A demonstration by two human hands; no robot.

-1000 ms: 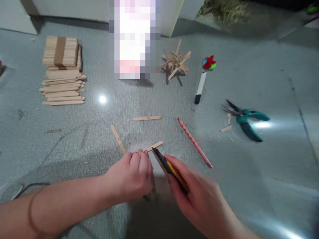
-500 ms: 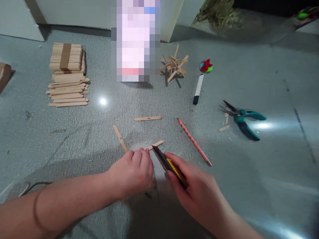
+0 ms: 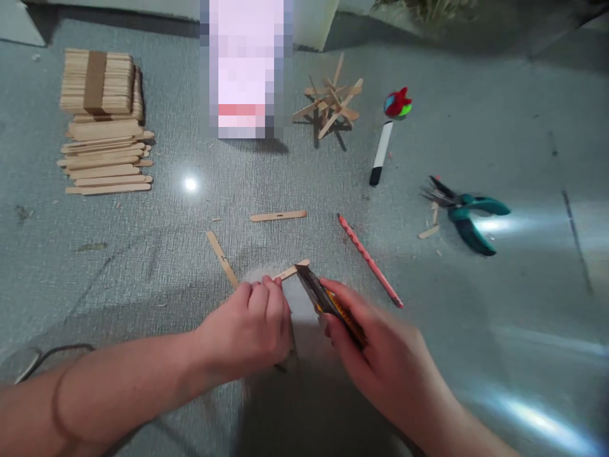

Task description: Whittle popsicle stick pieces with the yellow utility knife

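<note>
My left hand (image 3: 252, 327) is closed on a wooden craft stick (image 3: 288, 273), whose free end sticks out past the fingers to the right. In my right hand (image 3: 375, 346) is a black and yellow utility knife (image 3: 335, 311). Its blade tip lies over the stick near the outer end; whether it cuts into the wood I cannot tell. A second craft stick (image 3: 222, 259) with a small notch slants beside my left hand. Farther off lies another notched stick (image 3: 278, 216). A red pencil (image 3: 370, 261) rests to the right, above my right hand.
Stacked craft sticks (image 3: 107, 82), partly banded, lie at the far left. A star-shaped stick assembly (image 3: 333, 105) stands at the back. Rightward are a white marker (image 3: 381, 152), a red toy piece (image 3: 398, 103) and teal-handled pliers (image 3: 469, 212) beside wood scraps. A pixelated upright object (image 3: 242, 70) stands at the back.
The knife blade has moved right along the stick toward its outer end. The view has tilted slightly, so the background things appear higher. Both hands keep their hold.
</note>
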